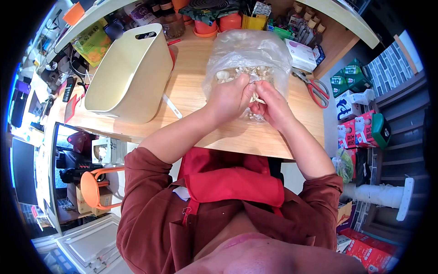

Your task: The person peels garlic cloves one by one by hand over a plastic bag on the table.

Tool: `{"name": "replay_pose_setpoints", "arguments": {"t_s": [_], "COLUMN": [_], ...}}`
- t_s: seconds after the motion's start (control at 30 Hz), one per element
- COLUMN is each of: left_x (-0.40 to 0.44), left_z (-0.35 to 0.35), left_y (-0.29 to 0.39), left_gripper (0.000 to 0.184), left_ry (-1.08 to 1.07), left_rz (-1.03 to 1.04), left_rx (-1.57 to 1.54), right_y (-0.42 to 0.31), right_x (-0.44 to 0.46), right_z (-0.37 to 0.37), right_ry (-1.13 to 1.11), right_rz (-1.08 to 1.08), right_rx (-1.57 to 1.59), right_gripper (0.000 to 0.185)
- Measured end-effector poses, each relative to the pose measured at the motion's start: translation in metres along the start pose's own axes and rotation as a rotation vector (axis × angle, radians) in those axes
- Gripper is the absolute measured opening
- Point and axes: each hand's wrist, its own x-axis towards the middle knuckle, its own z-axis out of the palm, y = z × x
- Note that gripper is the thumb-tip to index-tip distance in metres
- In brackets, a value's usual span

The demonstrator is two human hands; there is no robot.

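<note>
My left hand (230, 98) and my right hand (271, 102) meet over an open clear plastic bag (246, 43), fingers pinched together. Between their fingertips shows a small pale garlic clove (258, 97), mostly hidden by the fingers. Whitish garlic bulbs and cloves (222, 76) with papery garlic skins (264, 72) fill the mouth of the bag beyond my hands. More loose bits lie within the crumpled plastic below my fingers.
A cream bin (157, 75) stands left on the wooden table (191, 57), beside a white strip (172, 106). Red-handled scissors (317, 91) and a white box (300, 55) lie right. Pots and jars line the back. An orange stool (93, 189) stands lower left.
</note>
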Motion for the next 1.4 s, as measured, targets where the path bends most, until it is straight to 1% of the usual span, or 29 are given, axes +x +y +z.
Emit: {"name": "replay_pose_setpoints", "arguments": {"t_s": [0.1,0.2,0.3,0.5,0.6,0.7,0.8,0.9,0.97,1.0,1.13,1.2,1.23,1.3,1.4], "left_x": [0.000,0.000,0.000,-0.001,-0.002,-0.003,-0.001,0.001,0.003,0.004,0.005,0.006,0.007,0.010,0.009], "left_z": [-0.001,0.003,0.005,0.009,0.010,0.009,0.007,0.004,0.003,0.001,0.003,0.001,-0.003,-0.010,-0.010], "left_y": [0.000,-0.004,-0.002,0.001,0.002,0.005,0.005,0.002,0.001,0.003,-0.007,-0.012,-0.013,-0.013,-0.015], "left_gripper": [0.021,0.018,0.015,0.016,0.017,0.018,0.020,0.021,0.021,0.021,0.022,0.022,0.021,0.020,0.020], "left_ry": [0.016,0.025,0.056,0.097,0.097,0.095,0.073,0.062,0.074,0.046,0.090,0.097,0.048,-0.048,-0.192], "left_rz": [0.013,-0.006,0.011,0.024,0.015,-0.028,-0.115,-0.183,-0.199,-0.260,-0.211,-0.227,-0.235,-0.249,-0.094], "left_rx": [-0.018,-0.056,-0.077,-0.049,-0.062,-0.067,-0.127,-0.228,-0.258,-0.270,-0.229,-0.242,-0.241,-0.239,-0.087], "right_y": [0.004,0.004,0.013,0.026,0.032,0.026,0.018,0.013,0.009,0.007,0.005,0.002,0.000,-0.006,-0.010], "right_x": [0.004,0.002,0.002,-0.002,0.002,0.000,0.002,0.007,0.006,0.006,0.009,0.009,0.008,0.005,0.003], "right_z": [-0.004,0.000,-0.001,0.004,0.001,0.007,0.009,0.001,-0.001,-0.002,-0.010,-0.018,-0.019,-0.018,-0.017], "right_ry": [-0.067,-0.044,-0.017,0.112,0.120,0.197,0.183,0.073,0.049,0.040,0.072,0.020,-0.006,0.013,0.043], "right_rz": [-0.041,-0.023,-0.113,-0.266,-0.339,-0.281,-0.269,-0.278,-0.241,-0.213,-0.098,-0.096,-0.094,-0.095,-0.080], "right_rx": [-0.104,-0.053,-0.104,-0.419,-0.430,-0.421,-0.436,-0.386,-0.282,-0.234,-0.162,-0.007,0.070,0.113,0.130], "right_gripper": [0.028,0.026,0.023,0.023,0.022,0.020,0.020,0.020,0.020,0.021,0.022,0.023,0.023,0.024,0.025]}}
